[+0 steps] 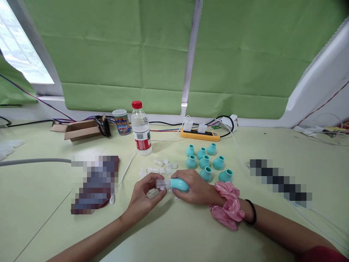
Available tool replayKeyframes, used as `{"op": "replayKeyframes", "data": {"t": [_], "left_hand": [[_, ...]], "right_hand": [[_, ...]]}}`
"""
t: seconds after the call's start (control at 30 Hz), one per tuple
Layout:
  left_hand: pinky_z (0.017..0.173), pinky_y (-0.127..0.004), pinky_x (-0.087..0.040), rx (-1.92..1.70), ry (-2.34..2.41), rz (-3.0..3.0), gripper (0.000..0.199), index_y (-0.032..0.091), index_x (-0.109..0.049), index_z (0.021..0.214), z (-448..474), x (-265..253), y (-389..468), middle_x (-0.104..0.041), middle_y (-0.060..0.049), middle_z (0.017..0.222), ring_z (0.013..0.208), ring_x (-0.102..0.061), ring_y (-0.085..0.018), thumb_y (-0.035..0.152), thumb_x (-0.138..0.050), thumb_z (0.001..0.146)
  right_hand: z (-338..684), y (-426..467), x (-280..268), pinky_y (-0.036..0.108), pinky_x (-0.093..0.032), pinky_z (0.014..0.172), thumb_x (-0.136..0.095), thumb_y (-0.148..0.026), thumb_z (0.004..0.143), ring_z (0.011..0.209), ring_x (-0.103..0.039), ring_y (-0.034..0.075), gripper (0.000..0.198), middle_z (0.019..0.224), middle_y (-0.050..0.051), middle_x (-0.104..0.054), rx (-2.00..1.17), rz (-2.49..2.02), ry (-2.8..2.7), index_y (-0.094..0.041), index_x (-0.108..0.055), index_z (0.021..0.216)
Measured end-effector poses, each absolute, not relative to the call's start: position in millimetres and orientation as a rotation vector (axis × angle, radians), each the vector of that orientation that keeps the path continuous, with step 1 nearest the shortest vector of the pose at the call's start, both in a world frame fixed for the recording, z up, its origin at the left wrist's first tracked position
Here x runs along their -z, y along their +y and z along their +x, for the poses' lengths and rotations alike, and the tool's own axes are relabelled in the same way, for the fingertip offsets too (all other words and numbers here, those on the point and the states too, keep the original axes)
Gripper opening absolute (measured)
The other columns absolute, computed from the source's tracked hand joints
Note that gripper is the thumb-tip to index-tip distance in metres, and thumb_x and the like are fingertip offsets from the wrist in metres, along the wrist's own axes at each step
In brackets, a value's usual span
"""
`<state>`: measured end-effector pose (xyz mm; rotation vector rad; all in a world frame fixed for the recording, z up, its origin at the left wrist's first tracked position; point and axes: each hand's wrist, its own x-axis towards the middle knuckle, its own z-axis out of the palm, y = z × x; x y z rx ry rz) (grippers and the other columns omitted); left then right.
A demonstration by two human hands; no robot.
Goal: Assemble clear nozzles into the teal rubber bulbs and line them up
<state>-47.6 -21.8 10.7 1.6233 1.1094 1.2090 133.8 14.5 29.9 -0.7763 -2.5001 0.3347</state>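
Observation:
My right hand (191, 185) is wrapped round a turquoise rubber squeeze bulb (180, 185), lying sideways with its neck to the left. A clear plastic nozzle (163, 184) sits at the bulb's neck. My left hand (147, 191) has its thumb and index finger on either side of this nozzle, curled closed about it. Just beyond the hands lie several loose clear plastic pieces (155, 170), some partly hidden by my fingers. To the right, several more turquoise bulbs (204, 162) stand on the table with their open necks up.
A red-capped water bottle (141, 134), a printed can (121, 122) and an open cardboard box (81, 130) stand at the back. An orange power strip (200, 135) with white plugs lies near the wall. A white cable (128, 167) crosses the pale table (174, 233). Blurred items lie left and right.

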Motion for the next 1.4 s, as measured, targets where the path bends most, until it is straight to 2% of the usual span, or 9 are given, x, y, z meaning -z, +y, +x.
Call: {"op": "replayKeyframes", "data": {"t": [0.13,0.23,0.4,0.53,0.6,0.87,1.1,1.27,1.4], "left_hand": [[0.062,-0.026,-0.047,-1.081,0.976,1.336,0.028,0.014,-0.052,0.082,-48,-15,-16,-0.061,-0.003,0.073,0.067,-0.058,-0.014,0.023,-0.067,0.061],[0.055,-0.025,-0.047,-1.008,0.938,1.236,0.03,0.011,-0.054,0.084,-48,-21,-15,-0.062,-0.003,0.065,0.055,-0.057,-0.013,0.023,-0.068,0.06],[0.05,-0.024,-0.045,-1.015,0.964,1.266,0.033,0.009,-0.056,0.087,-47,-24,-16,-0.059,0.0,0.053,0.047,-0.054,-0.011,0.023,-0.068,0.06],[0.048,-0.024,-0.044,-1.049,1.054,1.385,0.033,0.011,-0.059,0.089,-47,-19,-19,-0.057,0.002,0.049,0.046,-0.053,-0.011,0.025,-0.067,0.061],[0.047,-0.024,-0.045,-1.054,1.083,1.437,0.031,0.011,-0.061,0.088,-47,-20,-21,-0.056,0.002,0.049,0.046,-0.053,-0.011,0.025,-0.067,0.061],[0.052,-0.026,-0.049,-1.045,0.988,1.562,0.027,0.012,-0.063,0.087,-45,-40,-19,-0.061,-0.001,0.057,0.053,-0.059,-0.015,0.022,-0.065,0.063],[0.051,-0.025,-0.048,-0.951,0.948,1.755,0.028,0.014,-0.066,0.088,-39,-71,-4,-0.062,-0.002,0.062,0.056,-0.058,-0.016,0.022,-0.066,0.061],[0.057,-0.03,-0.051,-0.783,0.861,1.739,0.037,0.015,-0.061,0.1,-37,-83,9,-0.064,-0.003,0.064,0.06,-0.06,-0.019,0.023,-0.063,0.064],[0.057,-0.029,-0.05,-0.76,0.831,1.724,0.036,0.015,-0.062,0.097,-40,-84,20,-0.064,-0.003,0.065,0.057,-0.059,-0.016,0.024,-0.064,0.062]], "right_hand": [[136,20,-25,0.023,-0.034,0.052,-0.051,-0.023,0.068,0.06,-0.051,0.013,0.014,0.069,0.002,-0.056,-0.242,-0.756,-2.485,-0.016,-0.05,0.081],[136,22,-22,0.023,-0.032,0.05,-0.05,-0.024,0.07,0.058,-0.05,0.013,0.011,0.067,0.001,-0.055,-0.176,-0.721,-2.505,-0.017,-0.05,0.079],[137,21,-20,0.024,-0.032,0.05,-0.046,-0.018,0.07,0.062,-0.051,0.015,0.014,0.069,0.004,-0.056,0.087,-0.675,-2.484,-0.015,-0.05,0.083],[138,21,-19,0.026,-0.031,0.049,-0.04,-0.014,0.073,0.059,-0.049,0.017,0.011,0.067,0.006,-0.055,0.386,-0.64,-2.55,-0.015,-0.05,0.077],[138,21,-19,0.026,-0.032,0.048,-0.038,-0.013,0.073,0.058,-0.049,0.017,0.012,0.065,0.007,-0.054,0.406,-0.61,-2.551,-0.015,-0.049,0.076],[133,11,-32,0.022,-0.039,0.052,-0.05,-0.016,0.06,0.056,-0.051,0.012,0.014,0.063,0.0,-0.055,-0.395,-0.749,-2.257,-0.018,-0.049,0.074],[138,16,-52,0.018,-0.038,0.051,-0.058,-0.015,0.06,0.058,-0.046,0.009,0.008,0.061,-0.003,-0.049,-0.93,-0.826,-2.062,-0.015,-0.053,0.067],[144,20,-53,0.016,-0.031,0.039,-0.063,-0.021,0.06,0.048,-0.039,0.006,0.016,0.057,-0.004,-0.043,-1.388,-0.927,-1.869,-0.015,-0.055,0.072],[142,18,-57,0.016,-0.03,0.038,-0.063,-0.031,0.064,0.047,-0.038,0.006,0.022,0.058,-0.003,-0.044,-1.484,-0.913,-1.757,-0.015,-0.055,0.076]]}}
